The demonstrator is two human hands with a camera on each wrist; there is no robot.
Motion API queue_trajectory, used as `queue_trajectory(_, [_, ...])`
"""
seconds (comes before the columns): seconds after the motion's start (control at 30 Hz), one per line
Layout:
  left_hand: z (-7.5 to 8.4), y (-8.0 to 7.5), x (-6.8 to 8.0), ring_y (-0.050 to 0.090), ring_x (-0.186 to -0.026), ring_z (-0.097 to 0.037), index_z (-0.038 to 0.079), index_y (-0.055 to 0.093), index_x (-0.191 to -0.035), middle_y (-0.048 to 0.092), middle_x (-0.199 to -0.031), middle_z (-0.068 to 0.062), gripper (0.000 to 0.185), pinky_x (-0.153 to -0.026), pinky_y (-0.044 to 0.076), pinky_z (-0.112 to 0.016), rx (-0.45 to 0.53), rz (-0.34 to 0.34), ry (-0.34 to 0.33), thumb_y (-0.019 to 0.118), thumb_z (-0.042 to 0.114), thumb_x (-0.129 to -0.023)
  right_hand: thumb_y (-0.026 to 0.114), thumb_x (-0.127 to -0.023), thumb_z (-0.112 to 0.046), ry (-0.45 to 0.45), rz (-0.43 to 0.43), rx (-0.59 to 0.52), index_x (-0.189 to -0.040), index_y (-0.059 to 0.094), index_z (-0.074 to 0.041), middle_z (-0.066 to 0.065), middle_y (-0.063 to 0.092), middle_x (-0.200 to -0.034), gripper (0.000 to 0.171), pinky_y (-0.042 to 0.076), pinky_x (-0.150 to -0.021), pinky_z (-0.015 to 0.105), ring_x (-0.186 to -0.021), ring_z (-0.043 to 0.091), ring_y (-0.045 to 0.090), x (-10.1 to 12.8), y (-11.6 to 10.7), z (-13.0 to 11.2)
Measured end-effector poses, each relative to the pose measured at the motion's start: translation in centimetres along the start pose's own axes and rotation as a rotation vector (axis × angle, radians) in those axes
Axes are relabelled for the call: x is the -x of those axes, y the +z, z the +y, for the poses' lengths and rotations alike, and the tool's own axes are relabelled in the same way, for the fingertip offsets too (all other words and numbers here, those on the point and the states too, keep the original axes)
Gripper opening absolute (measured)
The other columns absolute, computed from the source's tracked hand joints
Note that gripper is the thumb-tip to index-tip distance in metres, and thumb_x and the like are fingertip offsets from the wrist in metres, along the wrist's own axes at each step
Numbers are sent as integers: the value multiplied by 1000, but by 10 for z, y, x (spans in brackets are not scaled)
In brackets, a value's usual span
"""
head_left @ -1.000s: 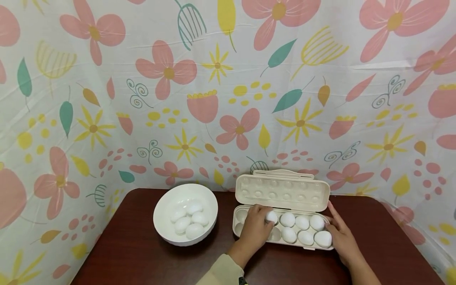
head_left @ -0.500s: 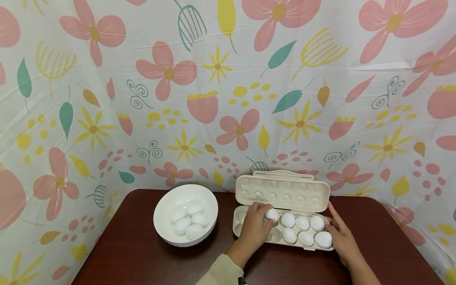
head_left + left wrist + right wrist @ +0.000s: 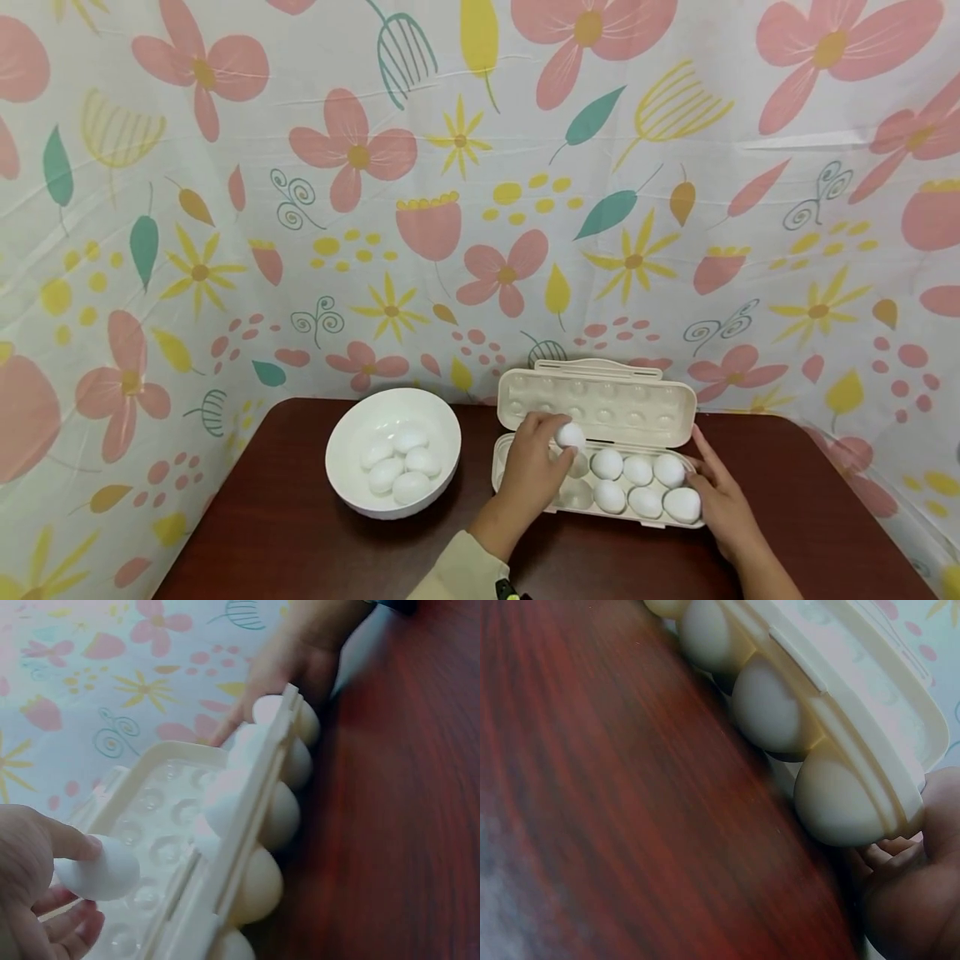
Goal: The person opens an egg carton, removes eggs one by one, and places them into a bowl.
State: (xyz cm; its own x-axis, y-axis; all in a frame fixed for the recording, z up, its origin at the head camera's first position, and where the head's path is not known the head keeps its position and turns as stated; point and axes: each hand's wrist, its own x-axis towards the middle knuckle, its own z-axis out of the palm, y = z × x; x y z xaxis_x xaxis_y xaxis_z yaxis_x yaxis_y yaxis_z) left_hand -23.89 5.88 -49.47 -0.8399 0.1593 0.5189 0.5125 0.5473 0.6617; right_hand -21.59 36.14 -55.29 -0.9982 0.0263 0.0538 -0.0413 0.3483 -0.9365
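My left hand [image 3: 555, 446] pinches a white egg [image 3: 570, 434] between thumb and fingers, just above the left part of a cream egg carton [image 3: 592, 510], in front of its raised lid [image 3: 596, 402]. The left wrist view shows the same egg [image 3: 97, 870] at my fingertips [image 3: 71, 844] over the dimpled lid [image 3: 161, 817]. Several white eggs [image 3: 637, 483] fill the carton's right cups; the left cups look bare. My right hand [image 3: 708, 487] lies with straight fingers against the carton's right end, also seen in the right wrist view [image 3: 919, 900] beside the carton [image 3: 832, 712].
A white bowl [image 3: 341, 442] holding several eggs [image 3: 397, 471] stands left of the carton on the dark red table [image 3: 262, 517]. A flowered cloth [image 3: 480, 208] hangs close behind and to both sides. Bare tabletop lies in front of bowl and carton.
My left hand has lifted the egg up out of the carton's left cups, toward the lid. The right hand has stayed at the carton's end.
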Motion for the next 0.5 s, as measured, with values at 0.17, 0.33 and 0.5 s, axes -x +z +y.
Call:
queue_trajectory(0.17, [6, -8, -3, 65, -94, -14, 14, 68, -126, 60, -120, -4, 40, -81, 52, -19, 54, -14, -37, 79, 15, -88, 35, -110, -19, -1, 0, -5, -162, 4, -39, -35, 51, -113, 64, 52, -79, 18, -103, -11, 56, 1, -1, 1])
queue_trajectory(0.33, [12, -15, -5, 66, -96, -15, 16, 68, -127, 59, -122, -3, 40, -81, 53, -19, 57, -10, -56, 78, 16, -88, 36, -110, -19, 1, -8, -13, -162, 3, -38, -29, 52, -116, 64, 52, -79, 17, -102, -11, 56, 3, -2, 1])
queue_trajectory(0.5, [14, -25, -5, 68, -99, -15, 20, 68, -127, 59, -123, -1, 40, -81, 55, -25, 25, 19, -42, 79, 18, -88, 36, -110, -21, 0, -5, -3, -162, 4, -38, -26, 51, -118, 63, 52, -80, 17, -104, -11, 55, 1, 0, 1])
